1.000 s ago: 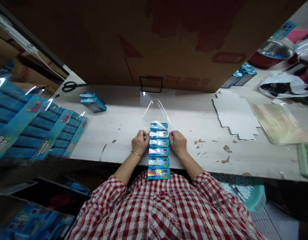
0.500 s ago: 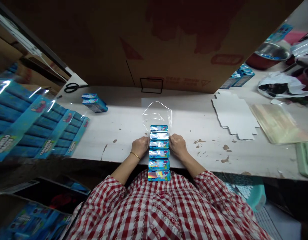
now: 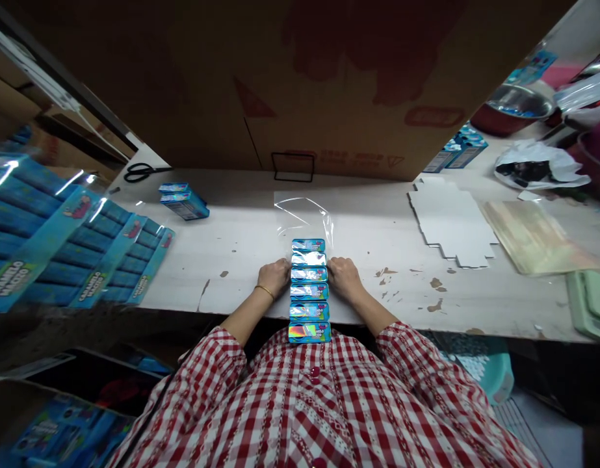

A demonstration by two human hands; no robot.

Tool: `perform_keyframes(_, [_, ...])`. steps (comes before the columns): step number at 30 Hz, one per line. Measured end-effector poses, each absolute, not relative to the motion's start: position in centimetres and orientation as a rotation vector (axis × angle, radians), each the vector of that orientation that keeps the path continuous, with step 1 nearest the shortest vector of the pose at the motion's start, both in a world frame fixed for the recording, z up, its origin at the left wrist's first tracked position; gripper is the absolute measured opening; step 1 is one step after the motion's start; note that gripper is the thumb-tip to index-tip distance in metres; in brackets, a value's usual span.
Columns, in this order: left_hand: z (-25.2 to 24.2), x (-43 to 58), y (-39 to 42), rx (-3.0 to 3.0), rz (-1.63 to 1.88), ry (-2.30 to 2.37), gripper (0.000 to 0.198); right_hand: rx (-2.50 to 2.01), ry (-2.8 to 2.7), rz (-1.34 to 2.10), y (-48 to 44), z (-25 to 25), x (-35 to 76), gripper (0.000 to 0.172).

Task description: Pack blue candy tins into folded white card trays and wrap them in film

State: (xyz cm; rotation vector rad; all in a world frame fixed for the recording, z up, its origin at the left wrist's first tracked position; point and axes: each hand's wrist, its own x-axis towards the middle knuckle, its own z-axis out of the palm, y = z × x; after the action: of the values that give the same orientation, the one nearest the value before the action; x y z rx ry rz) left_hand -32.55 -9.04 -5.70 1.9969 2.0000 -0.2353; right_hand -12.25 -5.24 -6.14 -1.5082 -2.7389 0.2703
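A single column of several small blue candy boxes (image 3: pixel 309 292) with shiny fronts runs from the white table toward my checked shirt, its near end by the table edge. From its far end spreads a clear plastic bag (image 3: pixel 304 214), flat on the table; how far it reaches over the boxes is hard to see. My left hand (image 3: pixel 274 277), with a bracelet at the wrist, is closed at the left side of the upper boxes, where the bag's edge runs. Opposite it, my right hand (image 3: pixel 344 277) is closed at the right side. The fingertips are partly hidden.
A large cardboard carton (image 3: pixel 280 91) stands behind. Wrapped blue packs (image 3: pixel 85 240), black scissors (image 3: pixel 141 171) and two small boxes (image 3: pixel 185 203) are at left. To the right lie flat white card (image 3: pixel 450 221), plastic sheets (image 3: pixel 534 234) and a green container (image 3: pixel 592 302).
The column of boxes and both hands have shifted slightly away from my body. The plastic bag's far part has changed its folds. My view has also turned a little.
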Motion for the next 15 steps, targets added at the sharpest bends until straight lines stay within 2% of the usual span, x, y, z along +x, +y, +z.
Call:
perform_keyframes(4, [-6.0,-32.2,-13.2,1.994,-0.240,1.954,0.034,-1.450,-2.713,0.243,-9.0,-6.2,-11.1,0.021])
perform_keyframes(9, [-6.3,-32.0,-19.1,2.008,-0.248,1.853,0.034,-1.270,-2.634,0.247,-14.7,-8.0,-8.8,0.030])
perform_keyframes(12, [-6.4,-32.4,-21.0,2.011,-0.276,1.751,0.032,-1.133,-2.678,0.358,-16.2,-8.3,-7.6,0.030])
perform_keyframes(15, [-6.6,-33.0,-22.0,2.035,-0.234,1.587,0.028,-0.930,-2.793,0.614,-16.4,-7.5,-6.5,0.027])
